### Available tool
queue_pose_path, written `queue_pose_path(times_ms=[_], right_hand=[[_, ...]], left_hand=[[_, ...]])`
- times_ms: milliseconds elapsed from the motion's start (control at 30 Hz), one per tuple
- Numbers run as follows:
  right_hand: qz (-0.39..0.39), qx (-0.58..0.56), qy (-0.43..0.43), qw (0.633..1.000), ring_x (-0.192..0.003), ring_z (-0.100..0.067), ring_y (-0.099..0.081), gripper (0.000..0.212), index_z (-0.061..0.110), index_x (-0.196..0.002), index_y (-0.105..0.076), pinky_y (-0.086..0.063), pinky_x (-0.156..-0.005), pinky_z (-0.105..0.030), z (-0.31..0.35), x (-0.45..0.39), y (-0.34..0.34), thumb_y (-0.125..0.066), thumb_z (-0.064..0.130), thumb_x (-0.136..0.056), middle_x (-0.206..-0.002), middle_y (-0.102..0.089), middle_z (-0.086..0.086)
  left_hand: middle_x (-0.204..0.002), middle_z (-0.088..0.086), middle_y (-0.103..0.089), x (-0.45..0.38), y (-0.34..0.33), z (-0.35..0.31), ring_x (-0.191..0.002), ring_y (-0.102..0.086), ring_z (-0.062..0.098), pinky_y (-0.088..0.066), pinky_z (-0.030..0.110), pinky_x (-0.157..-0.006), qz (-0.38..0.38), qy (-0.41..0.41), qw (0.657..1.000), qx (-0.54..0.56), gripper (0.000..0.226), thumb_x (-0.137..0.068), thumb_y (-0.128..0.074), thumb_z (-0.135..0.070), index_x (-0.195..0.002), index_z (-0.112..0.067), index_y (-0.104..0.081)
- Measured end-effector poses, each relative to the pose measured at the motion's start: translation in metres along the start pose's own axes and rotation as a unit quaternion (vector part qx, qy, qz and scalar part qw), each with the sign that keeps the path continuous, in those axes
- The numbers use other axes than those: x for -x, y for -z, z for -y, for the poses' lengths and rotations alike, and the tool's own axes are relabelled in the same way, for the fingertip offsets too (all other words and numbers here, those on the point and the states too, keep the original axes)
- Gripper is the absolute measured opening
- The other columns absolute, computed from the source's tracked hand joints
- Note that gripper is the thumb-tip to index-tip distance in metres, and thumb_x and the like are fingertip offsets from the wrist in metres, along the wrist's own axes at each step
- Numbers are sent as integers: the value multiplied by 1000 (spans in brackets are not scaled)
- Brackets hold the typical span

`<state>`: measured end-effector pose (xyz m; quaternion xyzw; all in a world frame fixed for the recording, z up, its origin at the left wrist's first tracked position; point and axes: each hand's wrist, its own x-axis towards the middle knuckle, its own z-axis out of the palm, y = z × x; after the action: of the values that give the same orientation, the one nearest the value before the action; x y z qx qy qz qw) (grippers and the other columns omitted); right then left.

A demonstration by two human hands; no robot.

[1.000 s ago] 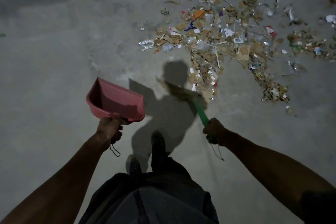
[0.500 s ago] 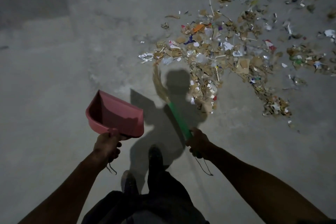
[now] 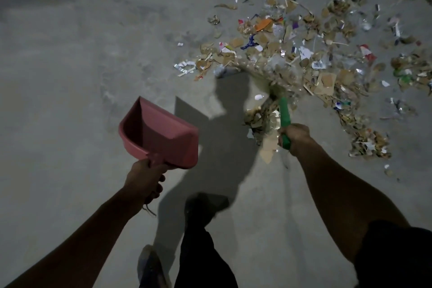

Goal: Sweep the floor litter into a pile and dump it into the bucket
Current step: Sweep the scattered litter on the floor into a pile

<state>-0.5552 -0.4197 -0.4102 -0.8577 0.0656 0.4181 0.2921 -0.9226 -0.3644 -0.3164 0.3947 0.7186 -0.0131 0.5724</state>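
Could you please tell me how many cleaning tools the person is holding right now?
2: a pink dustpan gripped in the left hand, held above the floor, and a green-handled broom gripped in the right hand, its bristles in the litter.

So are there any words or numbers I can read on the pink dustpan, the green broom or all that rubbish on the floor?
None can be read.
Pink plastic dustpan: plain, no label visible.
Green-handled straw broom: no writing visible.
Scattered paper and cardboard litter: some printed, coloured scraps, all too small and blurred to read.
Grey concrete floor: no markings.
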Motion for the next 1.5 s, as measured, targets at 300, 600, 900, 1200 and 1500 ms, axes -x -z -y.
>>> queue_pose_path(times_ms=[300, 600, 900, 1200, 1500], right_hand=[[4, -219, -11, 976, -59, -19, -56, 26, 4, -107, -65, -45, -46, -27, 18, 55, -45, -57, -8, -85, -84, -61, -14], [129, -21, 39, 991, -66, -24, -62, 66, 25, -147, -42, -48, -51, -28, 12, 130, -95, -60, 0, -89, -112, -66, -13], [19, -33, -5, 999, -44, -19, -53, 31, 7, -107, -60, -43, -38, -21, 146, 16, -104, -58, -12, -83, -75, -58, -16], [24, -96, 26, 995, -48, -16, -53, 51, 22, -125, -48, -45, -44, -27, 205, 68, -119, -58, -8, -85, -87, -62, -12], [190, 83, 18, 978, -69, -21, -62, 62, 41, -136, -39, -49, -53, -28, 155, 138, -152, -54, 7, -86, -100, -64, -5]], left_hand=[[-62, 12, -51, -25, 4, -56, -43, -40, 19, -28, 20, -37, 10, -31, 999, 3, 20, -89, -63, -20, -81, -3, -56], [-69, 12, -52, -78, 36, -113, -33, -39, 12, -27, 19, -34, 35, -44, 998, 9, 19, -83, -71, -16, -87, -4, -57], [-67, 12, -50, -190, 47, -207, -41, -40, 18, -27, 19, -32, 56, -26, 995, -77, 16, -88, -61, -12, -89, 0, -51], [-75, 14, -52, -232, 40, -264, -43, -43, 20, -29, 20, -33, 76, -18, 993, -85, 18, -88, -60, -11, -99, 1, -53], [-73, 13, -54, -233, 61, -260, -48, -46, 21, -34, 22, -39, 35, -17, 994, -104, 15, -86, -64, -11, -92, -4, -52]])
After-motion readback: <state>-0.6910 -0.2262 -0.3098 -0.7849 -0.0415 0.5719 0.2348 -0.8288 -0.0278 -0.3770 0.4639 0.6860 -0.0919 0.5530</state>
